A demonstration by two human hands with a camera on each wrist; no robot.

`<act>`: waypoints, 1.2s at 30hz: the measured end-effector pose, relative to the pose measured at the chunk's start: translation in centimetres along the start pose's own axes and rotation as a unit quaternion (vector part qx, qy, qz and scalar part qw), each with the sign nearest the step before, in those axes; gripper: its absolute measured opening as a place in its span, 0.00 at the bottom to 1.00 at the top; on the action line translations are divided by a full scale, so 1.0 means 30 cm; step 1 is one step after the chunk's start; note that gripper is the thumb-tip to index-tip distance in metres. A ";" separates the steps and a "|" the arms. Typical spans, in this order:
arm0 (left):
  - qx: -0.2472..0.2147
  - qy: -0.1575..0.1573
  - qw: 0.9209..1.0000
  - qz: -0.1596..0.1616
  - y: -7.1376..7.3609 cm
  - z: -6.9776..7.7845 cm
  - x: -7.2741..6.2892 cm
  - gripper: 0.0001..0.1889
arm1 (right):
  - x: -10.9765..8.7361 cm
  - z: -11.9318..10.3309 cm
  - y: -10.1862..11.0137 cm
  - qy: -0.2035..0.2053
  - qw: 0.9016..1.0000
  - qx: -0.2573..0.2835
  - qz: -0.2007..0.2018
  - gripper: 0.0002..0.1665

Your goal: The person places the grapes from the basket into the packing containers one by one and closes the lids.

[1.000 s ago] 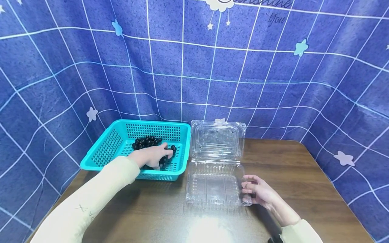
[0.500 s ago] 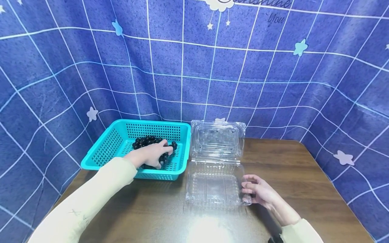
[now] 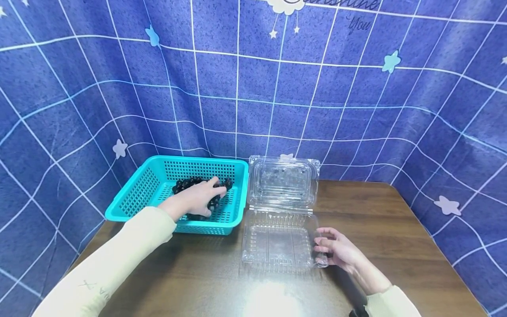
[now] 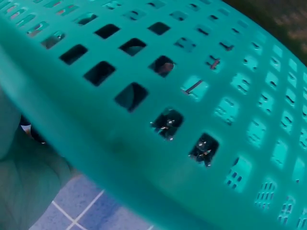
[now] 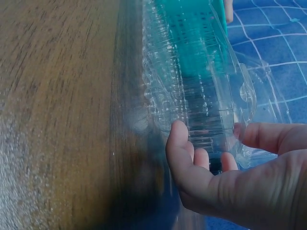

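Observation:
In the head view my left hand (image 3: 196, 200) reaches into a turquoise perforated basket (image 3: 136, 193) at the left. Its fingers curl round a bunch of dark grapes (image 3: 215, 202), partly hidden under the palm, while more grapes (image 3: 186, 183) lie behind it. The left wrist view mostly shows the basket wall (image 4: 129, 143), with dark fruit glinting through the holes. To the right stands a clear plastic clamshell box (image 3: 279, 244), its lid (image 3: 283, 182) raised at the back. My right hand (image 3: 342, 252) grips the box's right side; in the right wrist view thumb and fingers span that end.
A brown wooden table (image 3: 368, 220) carries the basket and box, which stand side by side. Behind them hangs a blue curtain (image 3: 301, 97) with a white grid and stars. Bright glare lies on the tabletop in front of the box.
My left hand has shifted slightly back and left within the basket, the grapes at its fingertips moving a little with it. The right hand and the box have stayed in place.

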State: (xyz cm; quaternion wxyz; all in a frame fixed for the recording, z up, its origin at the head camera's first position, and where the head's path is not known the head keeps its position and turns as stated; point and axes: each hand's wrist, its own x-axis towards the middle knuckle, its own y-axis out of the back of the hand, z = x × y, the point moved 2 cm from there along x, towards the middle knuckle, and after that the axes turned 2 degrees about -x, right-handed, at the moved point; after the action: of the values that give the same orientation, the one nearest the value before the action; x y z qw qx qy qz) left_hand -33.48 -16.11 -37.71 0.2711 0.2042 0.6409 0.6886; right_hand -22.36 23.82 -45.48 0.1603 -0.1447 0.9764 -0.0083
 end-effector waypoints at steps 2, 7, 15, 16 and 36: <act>0.002 -0.001 1.000 0.011 0.009 0.005 -0.002 0.25 | 0.001 0.001 -0.001 0.002 1.000 0.000 -0.001 0.35; 0.019 -0.002 0.999 0.037 0.031 0.017 -0.009 0.27 | 0.000 0.002 -0.005 0.002 1.000 -0.005 0.003 0.35; 0.072 -0.001 0.995 0.068 0.060 0.041 -0.022 0.31 | -0.002 0.001 -0.011 0.001 1.000 -0.012 0.012 0.35; 0.077 0.000 0.995 0.071 0.064 0.045 -0.024 0.31 | -0.002 0.002 -0.011 0.000 1.000 -0.012 0.012 0.35; 0.081 -0.019 0.986 0.143 0.127 0.161 -0.041 0.33 | -0.010 -0.007 -0.024 0.006 1.000 -0.017 0.025 0.35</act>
State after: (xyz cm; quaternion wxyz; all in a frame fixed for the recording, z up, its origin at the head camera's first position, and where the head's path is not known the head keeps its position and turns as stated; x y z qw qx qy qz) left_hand -29.91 -13.28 -33.37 0.1651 0.3282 0.6533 0.6620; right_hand -21.95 23.20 -45.16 0.1519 -0.1229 0.9807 0.0116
